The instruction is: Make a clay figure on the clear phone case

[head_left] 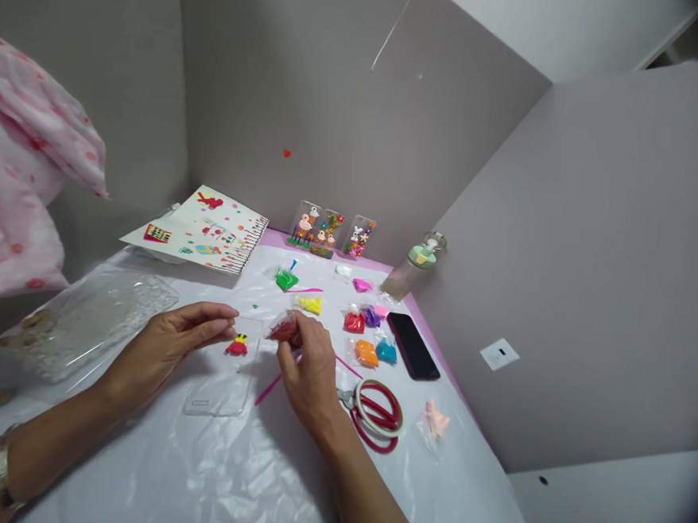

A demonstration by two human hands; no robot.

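- The right hand pinched a dark red packet between thumb and fingers, holding it up above the surface, just beside the upper part of a clear case.
- The left hand was half curled, its thumb and fingertips drawn close together near a red and yellow figure; whether they pinched anything tiny, I could not tell.
- The packet looked light, its filling probably soft and doughy, the film around it thin and somewhat slippery; its filled middle seemed the surer hold, as a loose edge might tear.
- The figure, lying on the case, looked small and easily dented, so a gentle grip at its sides seemed best.
- The case looked thin, light, fairly stiff and smooth; its edges offered the safest hold.
- No brand or lettering could be read on the packet, the case, the dark-screened phone or the bottle; the decorated sheet showed drawings, with no legible words.
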